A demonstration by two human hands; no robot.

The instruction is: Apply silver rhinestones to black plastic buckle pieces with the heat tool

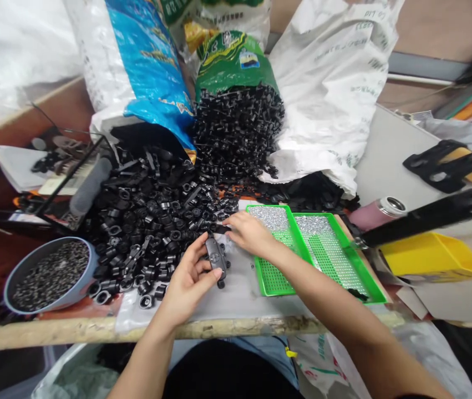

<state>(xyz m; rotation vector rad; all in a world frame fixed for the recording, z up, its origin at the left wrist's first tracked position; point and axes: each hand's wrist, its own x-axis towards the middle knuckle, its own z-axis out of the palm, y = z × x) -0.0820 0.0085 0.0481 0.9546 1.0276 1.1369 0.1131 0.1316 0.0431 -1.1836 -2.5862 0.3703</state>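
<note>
Fingers (201, 256) of the left hand (184, 287) curl closed around an elongated black moulded plastic part (216, 256), its long axis running roughly front to back and tilted slightly, with its far end pointing toward the right hand (251, 234). That hand lies just beyond the part and is the farther of the two from the person. Its fingertips (228, 220) stretch left, close together, at a small black plastic piece (221, 227) on the edge of a heap of similar black moulded parts (148, 221); whether they hold it, I cannot tell. The heap spills from a blue woven sack (144, 55) and a green sack (233, 61) across the counter (52, 335). Right of the hands, beneath the right wrist, sit two green perforated trays (275, 277) bearing silvery pieces. A grey bowl (19, 288) of small dark pieces stands left of the heap. Farther right are a pink flask (377, 215) and a yellow bin (431, 255).
</note>
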